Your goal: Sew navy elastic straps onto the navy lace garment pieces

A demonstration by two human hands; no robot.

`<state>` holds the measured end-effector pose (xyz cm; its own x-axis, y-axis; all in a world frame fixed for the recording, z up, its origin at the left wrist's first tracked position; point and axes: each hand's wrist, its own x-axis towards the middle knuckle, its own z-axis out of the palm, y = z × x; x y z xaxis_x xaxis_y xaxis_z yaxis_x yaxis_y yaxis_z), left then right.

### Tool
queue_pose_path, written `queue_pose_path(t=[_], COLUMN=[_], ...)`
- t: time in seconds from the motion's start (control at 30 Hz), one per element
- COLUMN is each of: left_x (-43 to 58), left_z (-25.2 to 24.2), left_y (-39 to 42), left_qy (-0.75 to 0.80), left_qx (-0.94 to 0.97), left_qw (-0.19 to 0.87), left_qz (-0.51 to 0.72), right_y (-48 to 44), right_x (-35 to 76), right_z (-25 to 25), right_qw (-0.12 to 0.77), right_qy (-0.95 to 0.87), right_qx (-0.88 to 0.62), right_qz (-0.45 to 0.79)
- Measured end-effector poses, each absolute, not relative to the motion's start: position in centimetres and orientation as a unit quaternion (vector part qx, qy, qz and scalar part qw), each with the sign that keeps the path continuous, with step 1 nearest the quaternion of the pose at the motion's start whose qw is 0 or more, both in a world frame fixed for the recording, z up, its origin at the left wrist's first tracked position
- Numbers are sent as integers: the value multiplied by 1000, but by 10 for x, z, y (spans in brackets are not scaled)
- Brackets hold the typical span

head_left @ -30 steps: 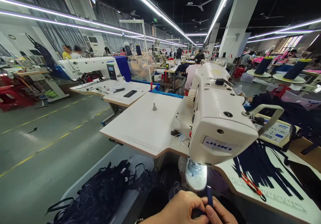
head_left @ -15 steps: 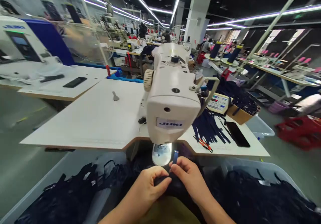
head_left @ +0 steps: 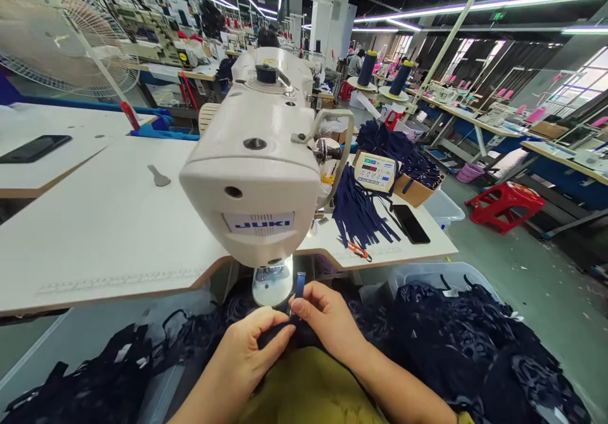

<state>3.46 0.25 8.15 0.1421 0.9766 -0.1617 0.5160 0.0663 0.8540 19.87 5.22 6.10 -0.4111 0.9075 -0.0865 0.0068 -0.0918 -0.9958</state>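
Right hand [head_left: 327,322] pinched the navy strap [head_left: 299,282], long axis upright toward 12 o'clock under the sewing machine [head_left: 256,177], while left hand [head_left: 249,357] gripped dark fabric [head_left: 278,334] at its 9 o'clock.

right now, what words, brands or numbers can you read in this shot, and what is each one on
"JUKI": blue letters on the label on the front of the sewing machine.
Control panel beside the machine: digits and button print too small to read.
Ruler markings along the table edge: too faint to read.
Green ceiling sign: blurred.
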Motion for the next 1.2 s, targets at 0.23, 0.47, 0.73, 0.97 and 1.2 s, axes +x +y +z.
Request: queue_pose_path(t=[0.23, 0.47, 0.73, 0.97, 1.2], left_x=[36, 37, 43, 38, 42], left_z=[79, 79, 69, 71, 82], left_y=[2, -2, -10, -19, -17], left_qy=[594, 592, 532, 475, 473], left_qx=[651, 668, 779, 821, 815], left_qw=[389, 364, 33, -126, -194], left_qz=[270, 267, 330, 291, 273], right_y=[50, 47, 38, 36, 34], right_x=[205, 206, 203, 203, 199], right_z=[61, 56, 43, 37, 37], right_qw=[357, 359, 447, 510, 553], right_qy=[-605, -608, -627, -645, -637], right_qx=[-371, -380, -360, -289, -280], right_qz=[607, 598, 526, 491, 459])
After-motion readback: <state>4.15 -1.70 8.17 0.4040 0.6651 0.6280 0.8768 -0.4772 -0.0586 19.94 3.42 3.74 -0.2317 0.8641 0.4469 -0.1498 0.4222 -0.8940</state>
